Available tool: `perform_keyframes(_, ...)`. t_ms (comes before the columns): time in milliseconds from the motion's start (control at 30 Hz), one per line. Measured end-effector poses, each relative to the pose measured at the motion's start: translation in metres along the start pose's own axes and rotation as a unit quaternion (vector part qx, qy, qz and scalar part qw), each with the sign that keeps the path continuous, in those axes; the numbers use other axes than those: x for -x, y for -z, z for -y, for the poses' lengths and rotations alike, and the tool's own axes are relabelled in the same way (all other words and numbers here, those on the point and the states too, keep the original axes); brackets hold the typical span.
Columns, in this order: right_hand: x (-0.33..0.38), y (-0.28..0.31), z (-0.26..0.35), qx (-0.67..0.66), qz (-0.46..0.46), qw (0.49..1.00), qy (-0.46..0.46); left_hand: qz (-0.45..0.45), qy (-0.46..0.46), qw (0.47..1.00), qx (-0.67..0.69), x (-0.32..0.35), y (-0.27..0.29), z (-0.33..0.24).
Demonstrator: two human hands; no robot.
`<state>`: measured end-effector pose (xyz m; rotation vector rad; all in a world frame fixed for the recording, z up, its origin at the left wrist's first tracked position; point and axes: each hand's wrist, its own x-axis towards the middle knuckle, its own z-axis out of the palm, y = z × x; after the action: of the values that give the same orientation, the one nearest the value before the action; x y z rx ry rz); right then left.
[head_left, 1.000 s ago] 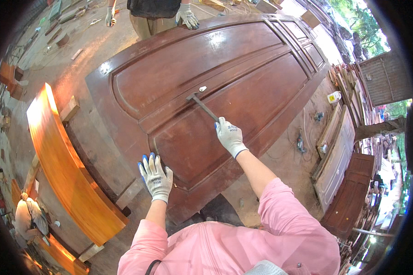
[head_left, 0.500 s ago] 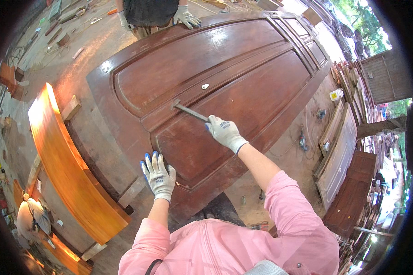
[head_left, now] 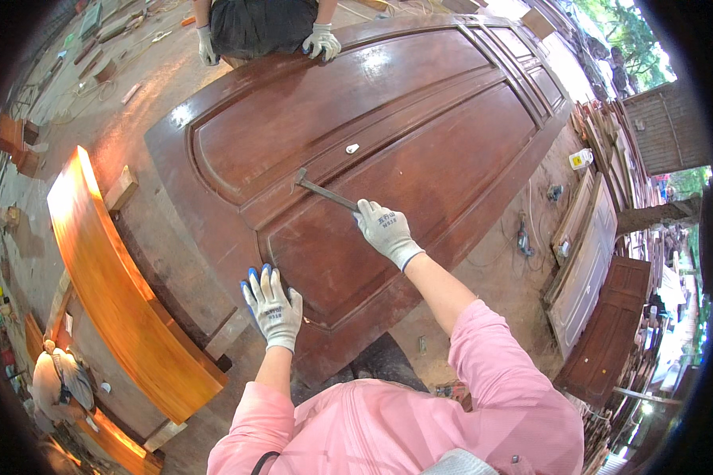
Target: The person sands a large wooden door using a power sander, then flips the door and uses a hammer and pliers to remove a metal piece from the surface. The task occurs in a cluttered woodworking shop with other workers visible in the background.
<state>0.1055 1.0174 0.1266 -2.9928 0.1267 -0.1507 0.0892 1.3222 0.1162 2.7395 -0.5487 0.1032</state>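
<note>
A large reddish-brown panelled wooden door (head_left: 459, 166) lies flat in front of me. My right hand (head_left: 387, 229), in a white work glove, is closed round the handle of a grey hammer-like tool (head_left: 325, 192). Its short crosswise head is over the door's middle rail; I cannot tell whether it touches the wood. My left hand (head_left: 275, 313), in a white glove with blue fingertips, lies spread on the door's near left corner. A small white oval fitting (head_left: 352, 148) shows on the rail beyond the tool.
Another person's gloved hand (head_left: 322, 42) rests on the far edge of the door. A glossy orange-brown curved board (head_left: 127, 293) stands at the left on wooden blocks. At the right are a power tool (head_left: 524, 237) with a cord, a white jug (head_left: 581, 159) and leaning door panels (head_left: 610, 324).
The tool's head has turned slightly and sits a little higher in view. The other person has come closer to the door's far edge. My left hand stays in place.
</note>
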Motion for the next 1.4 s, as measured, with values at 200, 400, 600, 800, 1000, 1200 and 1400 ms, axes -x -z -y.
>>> perform_keyframes(200, -0.006, -0.005, 0.003, -0.019, -0.028, 0.996, -0.087, 0.002, -0.001, 1.0, 0.005, 0.0, 0.0, 0.0)
perform_keyframes(400, -0.007, -0.01, -0.005, -0.02, 0.014, 0.982, -0.189, 0.004, -0.009, 1.0, 0.007, -0.002, -0.002, 0.002)
perform_keyframes(600, -0.011, -0.007, -0.008, -0.029, 0.025, 0.978, -0.203, 0.023, 0.0, 1.0, 0.006, 0.002, 0.002, -0.002)
perform_keyframes(800, -0.013, -0.007, 0.009, -0.077, -0.01, 0.976, -0.204, 0.022, -0.002, 1.0, 0.012, 0.001, 0.0, 0.001)
perform_keyframes(1000, -0.011, -0.003, 0.031, -0.07, -0.003, 0.989, -0.131, 0.026, -0.003, 1.0, 0.011, 0.001, 0.0, 0.001)
perform_keyframes(1200, -0.009, -0.001, 0.008, -0.105, -0.018, 0.948, -0.301, 0.029, -0.001, 1.0, 0.012, 0.0, 0.002, 0.001)
perform_keyframes(1400, -0.01, -0.002, 0.022, -0.15, -0.022, 0.953, -0.261, 0.019, -0.009, 1.0, 0.01, 0.0, 0.001, 0.003)
